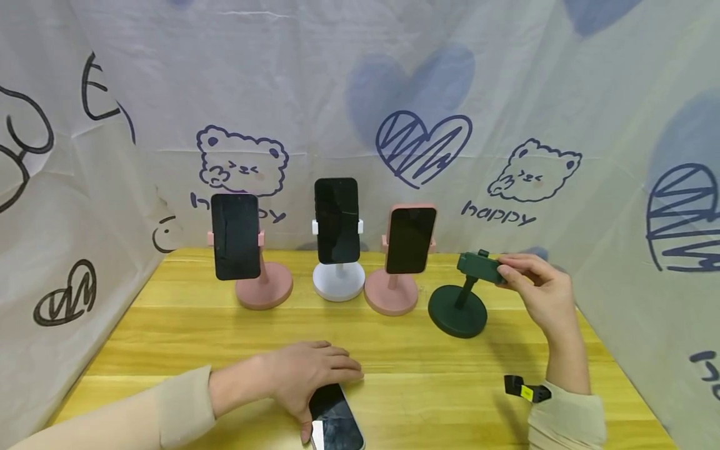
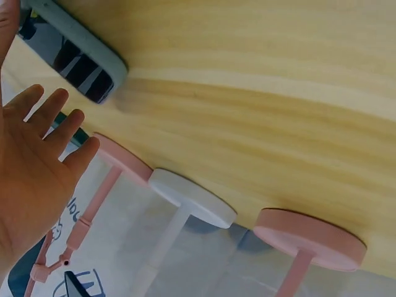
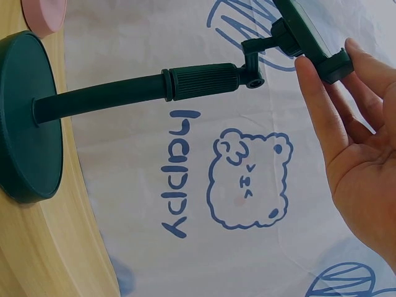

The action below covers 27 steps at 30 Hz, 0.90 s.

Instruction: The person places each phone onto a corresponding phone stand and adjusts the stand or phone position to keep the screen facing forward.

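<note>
My left hand [image 1: 328,389] lies flat, fingers straight, over the top end of a phone [image 1: 336,420] that rests face up on the yellow wooden table [image 1: 427,387]. In the left wrist view the hand [image 2: 40,158] is spread and the grey-cased phone [image 2: 80,59] lies beside it. My right hand [image 1: 504,269] pinches the right end of the clamp [image 1: 479,267] on a dark green phone stand [image 1: 457,310], which carries no phone. The right wrist view shows thumb and fingers [image 3: 322,117] on the clamp [image 3: 303,31] above the stem [image 3: 185,83].
Three more stands line the back of the table, each with a dark-screened phone: a pink one [image 1: 236,236] on the left, a white one [image 1: 336,220] in the middle, a pink one [image 1: 410,239] beside the green stand. Printed cloth walls [image 1: 619,187] close in all sides.
</note>
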### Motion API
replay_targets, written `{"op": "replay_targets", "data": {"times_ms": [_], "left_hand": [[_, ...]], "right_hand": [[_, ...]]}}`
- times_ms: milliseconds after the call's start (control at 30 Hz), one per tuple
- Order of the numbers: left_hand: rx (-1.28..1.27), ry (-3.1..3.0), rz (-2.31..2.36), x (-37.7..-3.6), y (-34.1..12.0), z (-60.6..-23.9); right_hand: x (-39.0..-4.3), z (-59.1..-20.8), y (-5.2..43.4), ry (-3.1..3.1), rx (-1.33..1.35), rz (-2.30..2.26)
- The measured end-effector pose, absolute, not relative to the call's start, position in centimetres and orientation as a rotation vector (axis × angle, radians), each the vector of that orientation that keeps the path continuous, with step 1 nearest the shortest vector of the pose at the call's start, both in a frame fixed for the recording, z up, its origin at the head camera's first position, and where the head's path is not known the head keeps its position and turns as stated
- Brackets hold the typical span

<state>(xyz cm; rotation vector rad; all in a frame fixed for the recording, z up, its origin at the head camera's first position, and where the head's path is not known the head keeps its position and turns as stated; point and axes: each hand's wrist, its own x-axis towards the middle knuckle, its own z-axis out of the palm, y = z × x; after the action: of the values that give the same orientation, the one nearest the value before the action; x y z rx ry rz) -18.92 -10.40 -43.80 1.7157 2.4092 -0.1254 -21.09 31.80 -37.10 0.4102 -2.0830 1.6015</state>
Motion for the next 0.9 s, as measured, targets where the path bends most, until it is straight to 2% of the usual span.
{"op": "replay_targets", "data": {"times_ms": [900], "left_hand": [[1.766,2.469,-0.03,-18.45,-10.82,-44.65]], "right_hand": [[-21.05,-37.08,31.81,-2.123,0.384,1.538]]}}
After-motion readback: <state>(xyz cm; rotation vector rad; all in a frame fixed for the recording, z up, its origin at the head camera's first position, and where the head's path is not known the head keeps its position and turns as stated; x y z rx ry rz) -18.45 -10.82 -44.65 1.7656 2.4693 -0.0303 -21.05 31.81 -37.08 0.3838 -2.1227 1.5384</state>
